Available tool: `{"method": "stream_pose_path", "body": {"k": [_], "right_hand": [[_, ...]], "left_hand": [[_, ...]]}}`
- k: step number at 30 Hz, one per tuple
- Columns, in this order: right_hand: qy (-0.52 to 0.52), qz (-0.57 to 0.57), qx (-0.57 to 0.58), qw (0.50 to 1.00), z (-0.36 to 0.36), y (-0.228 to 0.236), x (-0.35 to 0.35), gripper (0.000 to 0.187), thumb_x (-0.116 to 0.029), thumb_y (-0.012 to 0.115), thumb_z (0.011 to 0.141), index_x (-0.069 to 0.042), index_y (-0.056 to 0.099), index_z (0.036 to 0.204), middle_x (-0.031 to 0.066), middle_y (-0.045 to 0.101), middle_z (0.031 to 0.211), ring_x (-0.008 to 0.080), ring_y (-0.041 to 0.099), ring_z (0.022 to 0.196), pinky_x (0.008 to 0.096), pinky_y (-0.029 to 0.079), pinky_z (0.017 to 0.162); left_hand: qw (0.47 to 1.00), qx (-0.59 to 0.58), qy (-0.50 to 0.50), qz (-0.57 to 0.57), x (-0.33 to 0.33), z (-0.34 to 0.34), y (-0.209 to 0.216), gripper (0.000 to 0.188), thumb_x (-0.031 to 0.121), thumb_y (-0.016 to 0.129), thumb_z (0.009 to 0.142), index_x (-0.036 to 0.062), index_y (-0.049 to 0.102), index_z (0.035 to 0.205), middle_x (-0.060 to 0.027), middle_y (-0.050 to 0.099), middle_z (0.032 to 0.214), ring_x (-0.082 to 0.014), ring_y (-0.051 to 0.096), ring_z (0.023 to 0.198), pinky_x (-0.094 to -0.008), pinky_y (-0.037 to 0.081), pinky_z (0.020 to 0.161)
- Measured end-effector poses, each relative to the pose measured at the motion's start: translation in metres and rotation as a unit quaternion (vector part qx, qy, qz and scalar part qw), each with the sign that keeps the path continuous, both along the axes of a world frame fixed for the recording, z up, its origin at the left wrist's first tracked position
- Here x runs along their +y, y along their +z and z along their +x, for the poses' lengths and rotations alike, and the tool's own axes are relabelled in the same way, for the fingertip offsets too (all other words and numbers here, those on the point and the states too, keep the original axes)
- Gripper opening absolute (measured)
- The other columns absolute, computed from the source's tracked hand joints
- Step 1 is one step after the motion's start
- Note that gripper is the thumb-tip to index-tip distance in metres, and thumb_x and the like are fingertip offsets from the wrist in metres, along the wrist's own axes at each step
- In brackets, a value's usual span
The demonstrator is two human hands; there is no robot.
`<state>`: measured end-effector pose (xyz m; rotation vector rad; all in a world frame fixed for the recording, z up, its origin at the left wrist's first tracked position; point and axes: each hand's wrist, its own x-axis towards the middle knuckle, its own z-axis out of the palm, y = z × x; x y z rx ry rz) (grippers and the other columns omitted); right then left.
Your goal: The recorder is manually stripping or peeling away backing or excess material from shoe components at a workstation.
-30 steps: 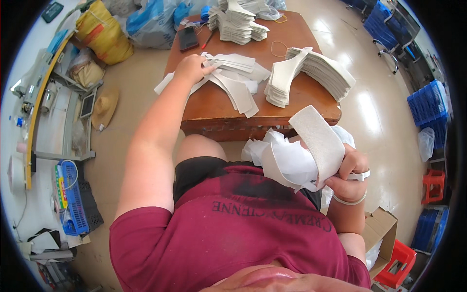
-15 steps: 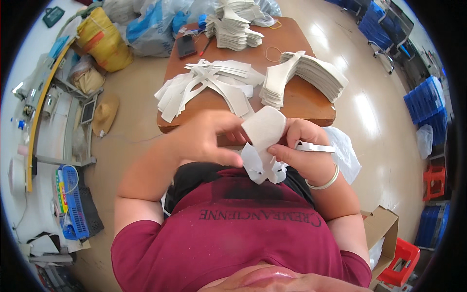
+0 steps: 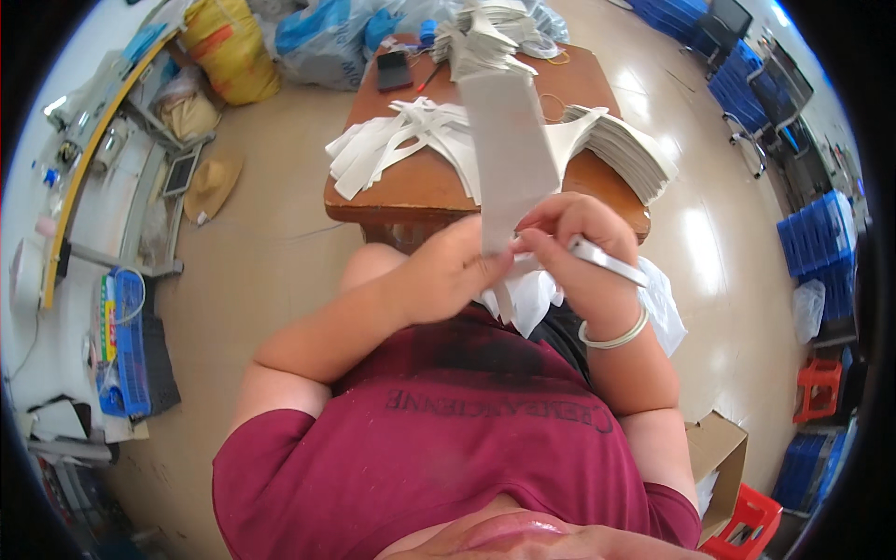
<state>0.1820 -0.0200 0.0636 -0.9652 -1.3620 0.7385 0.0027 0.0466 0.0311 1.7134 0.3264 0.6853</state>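
A long flat white piece [image 3: 513,159] stands up between my hands in front of the table. My left hand [image 3: 448,271] is closed at its lower edge, thumb and fingers pinching it. My right hand [image 3: 583,247] pinches the same piece from the other side, fingers curled. A slim white and grey object [image 3: 609,263] lies across my right palm, its kind unclear. Thin crumpled white material [image 3: 534,301] hangs below my fingers, over my lap. Beyond, a fanned pile of white cut pieces [image 3: 401,140] and a neat curved stack of them [image 3: 630,154] rest on the table.
The brown wooden table [image 3: 411,213] also bears a taller stack of white pieces [image 3: 481,42], a dark phone [image 3: 394,71] and a red pen [image 3: 430,77]. Filled bags [image 3: 327,47] stand behind it. A cardboard box [image 3: 717,457] and a red stool [image 3: 747,527] are at my right.
The white piece has swung up and now shows at greater length, reaching over the table. My left hand has moved right and closed on its lower part. The view has shifted slightly.
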Motion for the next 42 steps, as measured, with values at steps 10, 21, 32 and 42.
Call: {"method": "stream_pose_path", "body": {"k": [10,21,32,42], "right_hand": [[-0.013,-0.139,-0.175,0.975,0.026,-0.01,-0.011,0.038,-0.002,0.081,0.07,-0.005,0.044,0.061,0.0145,0.071,0.108,0.0199,0.066,0.099,0.0293,0.052,0.076],[-0.067,-0.089,-0.06,0.992,-0.012,-0.024,-0.002,0.032,0.005,0.073,0.077,-0.005,0.044,0.066,0.0123,0.07,0.096,0.0153,0.062,0.08,0.0273,0.05,0.071],[0.019,0.064,-0.302,0.951,-0.012,-0.011,-0.014,0.036,0.011,0.068,0.078,-0.005,0.039,0.065,0.0166,0.068,0.083,0.0215,0.062,0.069,0.0311,0.048,0.062],[0.041,0.033,-0.267,0.962,-0.076,0.011,0.023,0.034,0.011,0.07,0.079,-0.005,0.042,0.068,0.015,0.071,0.094,0.0123,0.06,0.079,0.0238,0.046,0.07]], "left_hand": [[0.932,-0.243,0.136,-0.233,0.037,-0.039,0.006,0.058,0.047,0.037,0.104,0.0071,0.035,0.146,-0.0032,0.054,0.102,-0.0116,0.054,0.077,-0.028,0.046,0.07],[0.991,0.094,0.048,-0.08,0.009,-0.043,-0.009,0.041,0.032,0.045,0.104,-0.0016,0.064,0.117,-0.0132,0.065,0.117,-0.0138,0.061,0.096,-0.0289,0.051,0.077],[0.983,-0.077,0.061,0.156,0.006,-0.042,-0.009,0.021,0.02,0.073,0.086,0.0074,0.071,0.102,-0.008,0.071,0.092,-0.0208,0.068,0.083,-0.0316,0.052,0.076],[0.992,0.108,0.069,0.017,0.023,-0.137,0.041,0.043,0.029,0.07,0.088,0.0002,0.063,0.119,-0.0052,0.072,0.09,-0.0144,0.067,0.082,-0.0279,0.051,0.078]]}}
